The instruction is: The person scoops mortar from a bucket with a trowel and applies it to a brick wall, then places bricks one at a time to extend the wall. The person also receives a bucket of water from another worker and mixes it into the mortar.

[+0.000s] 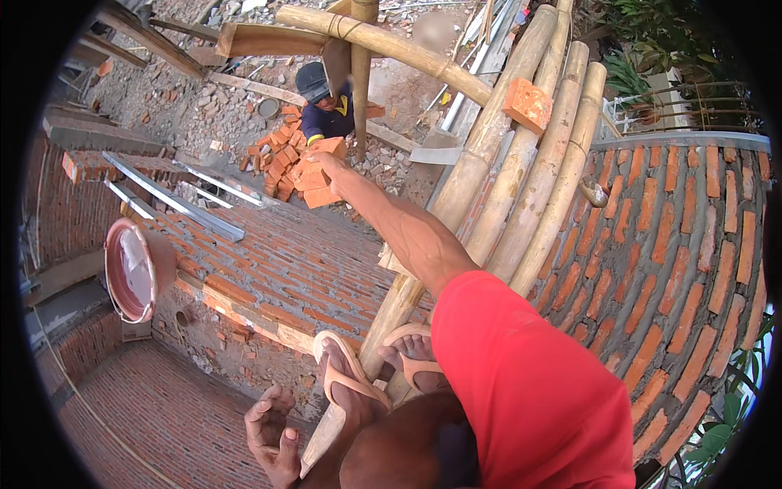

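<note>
The right hand (334, 169) gripped stacked bricks (316, 181) out beyond the left edge of the bamboo poles (521, 167), near a co-worker (326, 122) below. The left hand (273, 436) hung empty, half open with bent fingers, near a sandal (334, 376). Another brick (528, 104) lay on the poles toward their far end.

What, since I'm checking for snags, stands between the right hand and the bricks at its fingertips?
Nothing visible does: the right hand is against the bricks, with no gap showing. The co-worker is beyond them, not between.
</note>
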A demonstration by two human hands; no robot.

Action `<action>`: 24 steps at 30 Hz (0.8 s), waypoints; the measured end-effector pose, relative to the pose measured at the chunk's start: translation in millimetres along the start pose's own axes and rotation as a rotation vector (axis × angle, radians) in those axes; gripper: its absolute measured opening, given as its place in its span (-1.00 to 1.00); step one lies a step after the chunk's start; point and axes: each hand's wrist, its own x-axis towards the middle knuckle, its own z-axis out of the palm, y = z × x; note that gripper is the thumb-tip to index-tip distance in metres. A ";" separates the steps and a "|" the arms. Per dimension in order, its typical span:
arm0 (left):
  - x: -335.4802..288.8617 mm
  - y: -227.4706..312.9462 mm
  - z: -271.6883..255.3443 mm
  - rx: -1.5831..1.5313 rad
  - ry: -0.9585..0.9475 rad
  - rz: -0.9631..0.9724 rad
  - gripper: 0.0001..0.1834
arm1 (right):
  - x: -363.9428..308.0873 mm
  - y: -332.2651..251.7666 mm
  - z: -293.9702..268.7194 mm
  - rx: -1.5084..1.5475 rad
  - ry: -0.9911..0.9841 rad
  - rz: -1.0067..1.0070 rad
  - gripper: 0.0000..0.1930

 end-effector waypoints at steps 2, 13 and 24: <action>7.1 2.3 0.1 0.030 -0.101 0.025 -0.37 | -43.3 -25.0 -7.8 0.034 -0.210 -0.143 0.06; 58.0 -3.4 2.9 0.035 -0.223 0.098 -0.34 | -313.7 -49.7 -234.5 -0.106 0.134 -0.899 -0.04; 140.3 156.5 52.7 0.069 -0.682 0.748 -0.52 | -337.8 20.7 -312.3 -1.280 1.062 -0.578 0.15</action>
